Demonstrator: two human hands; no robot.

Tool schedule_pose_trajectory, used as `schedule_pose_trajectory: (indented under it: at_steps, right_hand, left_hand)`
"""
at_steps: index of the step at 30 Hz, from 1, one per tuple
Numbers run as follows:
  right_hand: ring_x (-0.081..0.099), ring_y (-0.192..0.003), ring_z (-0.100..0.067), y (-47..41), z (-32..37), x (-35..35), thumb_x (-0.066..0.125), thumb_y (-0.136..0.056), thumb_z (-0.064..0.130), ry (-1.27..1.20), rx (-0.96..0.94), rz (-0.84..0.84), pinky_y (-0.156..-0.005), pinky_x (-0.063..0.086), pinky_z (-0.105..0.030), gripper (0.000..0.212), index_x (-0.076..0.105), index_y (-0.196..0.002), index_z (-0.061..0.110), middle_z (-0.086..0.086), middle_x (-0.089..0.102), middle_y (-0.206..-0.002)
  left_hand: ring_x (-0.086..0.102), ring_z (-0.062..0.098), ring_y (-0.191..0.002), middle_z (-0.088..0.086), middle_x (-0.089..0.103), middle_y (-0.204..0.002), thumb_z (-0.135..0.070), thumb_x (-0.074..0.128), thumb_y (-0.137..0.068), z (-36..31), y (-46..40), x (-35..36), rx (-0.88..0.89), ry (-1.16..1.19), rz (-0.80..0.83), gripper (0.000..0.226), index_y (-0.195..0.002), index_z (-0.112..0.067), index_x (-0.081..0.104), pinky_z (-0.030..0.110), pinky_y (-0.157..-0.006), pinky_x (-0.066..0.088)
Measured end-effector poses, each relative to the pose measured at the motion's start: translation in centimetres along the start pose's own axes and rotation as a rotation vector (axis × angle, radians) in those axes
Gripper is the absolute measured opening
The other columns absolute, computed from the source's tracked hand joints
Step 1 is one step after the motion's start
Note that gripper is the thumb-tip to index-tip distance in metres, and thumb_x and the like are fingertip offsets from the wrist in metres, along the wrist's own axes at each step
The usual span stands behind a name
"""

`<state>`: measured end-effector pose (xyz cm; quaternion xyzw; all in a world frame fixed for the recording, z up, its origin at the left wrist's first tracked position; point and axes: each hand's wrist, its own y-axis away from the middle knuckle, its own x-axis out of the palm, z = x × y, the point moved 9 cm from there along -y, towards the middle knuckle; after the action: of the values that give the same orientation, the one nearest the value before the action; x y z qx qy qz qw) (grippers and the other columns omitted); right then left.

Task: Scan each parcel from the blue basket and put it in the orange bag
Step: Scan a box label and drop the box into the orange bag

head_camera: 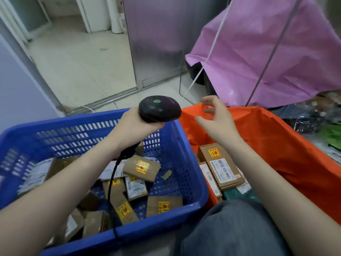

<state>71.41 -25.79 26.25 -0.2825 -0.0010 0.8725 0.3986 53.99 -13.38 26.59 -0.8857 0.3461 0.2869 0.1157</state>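
Observation:
My left hand (135, 124) grips a black barcode scanner (159, 109) by its handle, held above the blue basket (186, 137); its black cable (112, 183) drops into the basket. Several brown cardboard parcels with yellow-red stickers lie in the basket, one (141, 168) lit by the scanner's glow. My right hand (218, 117) hovers over the orange bag (276, 145), fingers spread and relaxed, holding nothing. In the orange bag lies a brown parcel (221, 165) with a white label, on top of others.
A pink plastic sheet (267, 52) hangs over a metal rack at the upper right. A metal door panel (153, 39) stands behind. Pale tiled floor (77, 61) stretches at the upper left. My knee in grey trousers (230, 230) sits between basket and bag.

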Motion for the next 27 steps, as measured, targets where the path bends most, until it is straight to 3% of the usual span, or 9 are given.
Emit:
schedule_pose_trajectory:
  at_steps: [3,6,9,11,14,16,22,25,27]
  right_hand:
    - [0.049,-0.11,-0.01,-0.1,3.4,3.8,0.064,-0.082,0.009,0.097,-0.088,0.151,-0.086,0.036,-0.019,0.047,0.049,-0.126,0.016,-0.001,0.049,-0.129]
    - [0.045,-0.11,-0.011,0.0,5.4,8.5,0.064,-0.083,0.012,0.189,-0.162,0.265,-0.086,0.034,-0.018,0.049,0.046,-0.129,0.014,-0.003,0.045,-0.128]
    - [0.042,-0.119,-0.017,0.5,5.5,13.9,0.064,-0.085,0.015,0.286,-0.199,0.38,-0.086,0.035,-0.021,0.054,0.041,-0.133,0.015,-0.005,0.042,-0.128]
    - [0.037,-0.123,-0.019,0.9,4.8,17.1,0.064,-0.085,0.018,0.344,-0.211,0.443,-0.088,0.035,-0.024,0.059,0.037,-0.137,0.016,-0.005,0.039,-0.129]
    - [0.033,-0.128,-0.021,1.1,3.0,21.3,0.065,-0.085,0.023,0.42,-0.218,0.523,-0.098,0.039,-0.032,0.068,0.031,-0.143,0.017,-0.005,0.036,-0.135]
    - [0.031,-0.13,-0.022,1.1,1.2,23.9,0.065,-0.084,0.025,0.475,-0.203,0.575,-0.103,0.039,-0.036,0.071,0.029,-0.145,0.017,-0.005,0.035,-0.138]
    - [0.031,-0.131,-0.03,2.0,-6.2,30.2,0.063,-0.083,0.04,0.793,-0.194,0.728,-0.097,0.04,-0.045,0.073,0.026,-0.143,0.019,-0.01,0.029,-0.144]
    - [0.028,-0.133,-0.033,3.4,-10.1,32.5,0.064,-0.082,0.048,0.936,-0.195,0.816,-0.1,0.036,-0.045,0.081,0.021,-0.146,0.022,-0.012,0.027,-0.146]
    - [0.025,-0.134,-0.035,4.2,-12.3,33.7,0.065,-0.08,0.052,0.97,-0.165,0.865,-0.104,0.033,-0.046,0.09,0.014,-0.148,0.023,-0.014,0.023,-0.148]
  left_hand:
    - [0.062,0.021,-0.077,0.012,0.07,-0.084,-0.024,0.072,-0.08,2.3,1.6,-4.2,-0.016,0.0,-0.058,0.024,-0.096,-0.008,0.065,0.034,-0.07,0.05]
    - [0.062,0.017,-0.077,0.004,0.069,-0.077,-0.02,0.073,-0.079,5.8,2.9,-7.2,-0.063,0.0,-0.099,0.015,-0.089,-0.011,0.066,0.027,-0.066,0.047]
    - [0.065,0.021,-0.089,0.011,0.071,-0.094,-0.016,0.074,-0.078,10.5,3.5,-8.9,-0.143,0.033,-0.121,0.021,-0.098,-0.01,0.068,0.033,-0.077,0.051]
    - [0.065,0.019,-0.09,0.005,0.072,-0.093,-0.017,0.076,-0.078,13.6,3.5,-9.5,-0.194,0.049,-0.126,0.02,-0.096,-0.02,0.068,0.035,-0.081,0.051]
    - [0.059,0.011,-0.077,-0.007,0.065,-0.077,-0.018,0.075,-0.079,17.4,2.8,-9.6,-0.221,0.066,-0.14,0.015,-0.087,-0.025,0.064,0.02,-0.062,0.044]
    - [0.056,0.003,-0.072,-0.012,0.061,-0.074,-0.017,0.074,-0.08,19.6,2.2,-9.3,-0.25,0.086,-0.152,0.016,-0.088,-0.025,0.062,0.014,-0.059,0.039]
    - [0.064,0.024,-0.077,0.012,0.069,-0.08,-0.018,0.071,-0.079,26.6,0.7,-6.3,-0.41,0.104,-0.144,0.019,-0.092,-0.005,0.067,0.029,-0.065,0.045]
    - [0.063,0.02,-0.079,0.002,0.067,-0.076,-0.021,0.07,-0.079,29.4,0.7,-4.2,-0.473,0.076,-0.107,0.015,-0.09,-0.011,0.067,0.026,-0.064,0.045]
    - [0.054,0.015,-0.071,0.006,0.062,-0.074,-0.017,0.068,-0.081,30.8,0.8,-2.9,-0.509,0.078,-0.079,0.02,-0.091,0.0,0.066,0.021,-0.058,0.039]
